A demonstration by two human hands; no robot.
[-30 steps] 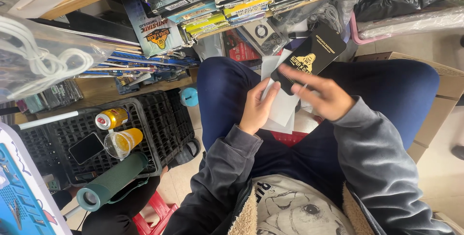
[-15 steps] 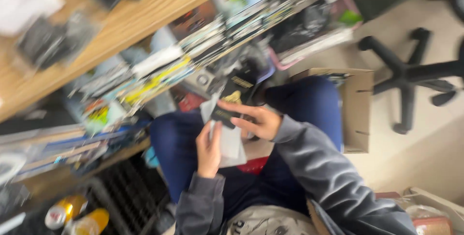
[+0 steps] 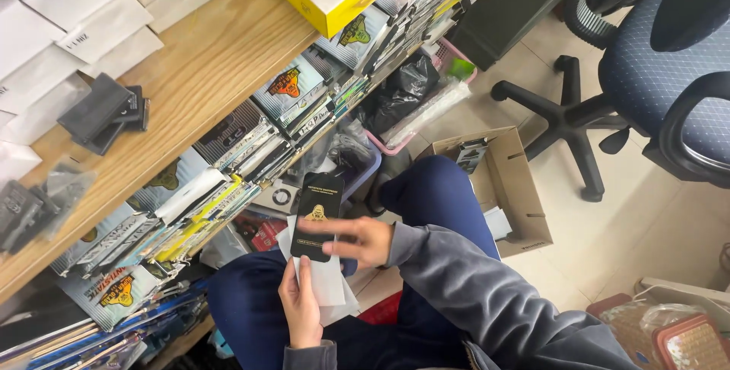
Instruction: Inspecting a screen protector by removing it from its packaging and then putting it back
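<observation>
The right hand (image 3: 357,239) pinches a flat black rectangular packet with a gold emblem (image 3: 318,214) between thumb and fingers, holding it upright above the lap. The left hand (image 3: 300,305) grips a small stack of white paper sleeves (image 3: 328,282) from below, fingers curled around them, just beneath the packet. Beside them runs a wooden shelf (image 3: 205,66) with rows of stacked flat packages (image 3: 289,104), and an open cardboard box (image 3: 517,195) sits on the floor.

flat black packet (image 3: 318,214), gold emblem, upright over white sheets (image 3: 328,282), maybe envelopes.
</observation>
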